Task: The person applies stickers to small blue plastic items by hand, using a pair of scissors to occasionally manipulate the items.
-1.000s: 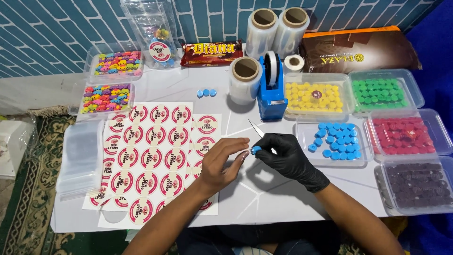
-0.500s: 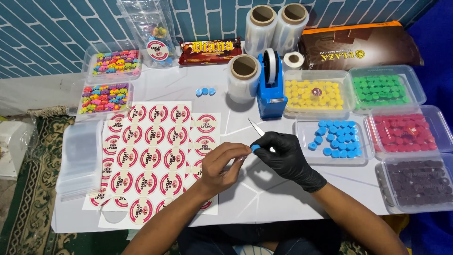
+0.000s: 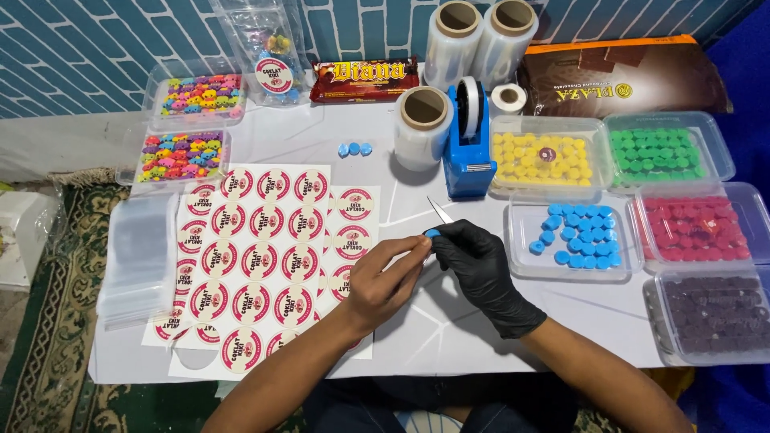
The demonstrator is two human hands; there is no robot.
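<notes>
My right hand (image 3: 481, 269), in a black glove, pinches a small blue round candy (image 3: 432, 233) and also holds thin metal tweezers (image 3: 439, 211) that point up and left. My bare left hand (image 3: 383, 281) meets it from the left, fingertips at the candy, possibly on a clear wrapper that I cannot make out. Both hands hover over the white table (image 3: 449, 329), just right of the sheets of round red-and-white stickers (image 3: 265, 248). A clear tray of blue candies (image 3: 579, 236) lies right of my gloved hand.
Clear trays of yellow (image 3: 544, 159), green (image 3: 658, 152), red (image 3: 696, 228) and purple candies (image 3: 714, 313) sit at the right. A blue tape dispenser (image 3: 468, 148), plastic film rolls (image 3: 421, 124), three loose blue candies (image 3: 354, 149), multicoloured candy trays (image 3: 180, 156) and a stack of clear bags (image 3: 140, 256) surround the stickers.
Both hands stay together at the blue candy, with only small finger movements; nothing else has moved.
</notes>
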